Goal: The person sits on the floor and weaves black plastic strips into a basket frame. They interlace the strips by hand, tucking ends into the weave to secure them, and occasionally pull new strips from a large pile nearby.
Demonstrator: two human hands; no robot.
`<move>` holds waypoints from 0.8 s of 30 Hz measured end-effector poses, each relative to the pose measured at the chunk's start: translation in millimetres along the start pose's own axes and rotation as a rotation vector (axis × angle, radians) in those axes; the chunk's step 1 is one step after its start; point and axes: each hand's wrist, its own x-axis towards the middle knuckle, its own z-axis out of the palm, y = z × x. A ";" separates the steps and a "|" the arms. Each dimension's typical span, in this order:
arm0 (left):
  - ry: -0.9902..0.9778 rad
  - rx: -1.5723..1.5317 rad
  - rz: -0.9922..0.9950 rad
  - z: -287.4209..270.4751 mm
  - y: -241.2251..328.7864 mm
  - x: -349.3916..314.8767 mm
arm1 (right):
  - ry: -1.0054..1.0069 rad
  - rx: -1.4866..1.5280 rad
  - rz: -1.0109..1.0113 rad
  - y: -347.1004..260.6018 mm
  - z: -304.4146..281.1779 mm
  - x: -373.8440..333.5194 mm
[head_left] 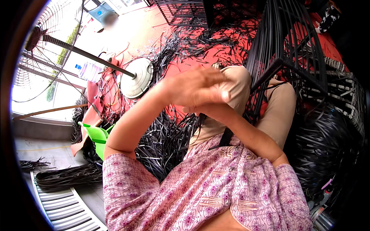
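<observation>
The head view looks down on a seated person in a pink patterned blouse and tan trousers, with both forearms raised in front of the chest. The left hand lies on top, fingers bent loosely over toward the right, and it covers most of the right hand, of which only the wrist and heel show; I cannot tell whether either hand is closed on anything, since the palms face away and no strand shows between the fingers. A flat black strap runs down from just under the hands to the lap, touching the blouse. Nearest the hands, on the right, stands a black metal frame wrapped in dark glossy strips, resting against the knee. If the hands are working a strip, it seems wise to keep it taut and flat, without twist, and close to the frame so it lies snug against its neighbours. The red floor is littered with cut strips, thin, stiff and shiny, lying in loose tangles. A standing fan with a round pale base and a wire cage is to the left, a green plastic piece below it, and a clear water bottle beyond.
</observation>
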 end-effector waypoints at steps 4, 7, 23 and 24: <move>0.034 -0.066 0.047 2.0 -4.2 -2.5 | -0.006 -0.243 0.070 -11.1 -2.1 -0.5; 0.248 -0.012 0.128 -12.7 -0.1 2.0 | -0.117 -0.057 0.099 -9.7 -1.8 3.8; 0.565 0.204 0.146 19.8 -8.2 12.4 | 0.015 0.116 0.064 6.3 -12.7 9.3; 0.726 0.147 0.210 9.9 -20.0 10.0 | -0.035 -0.063 0.028 -0.4 -17.9 12.8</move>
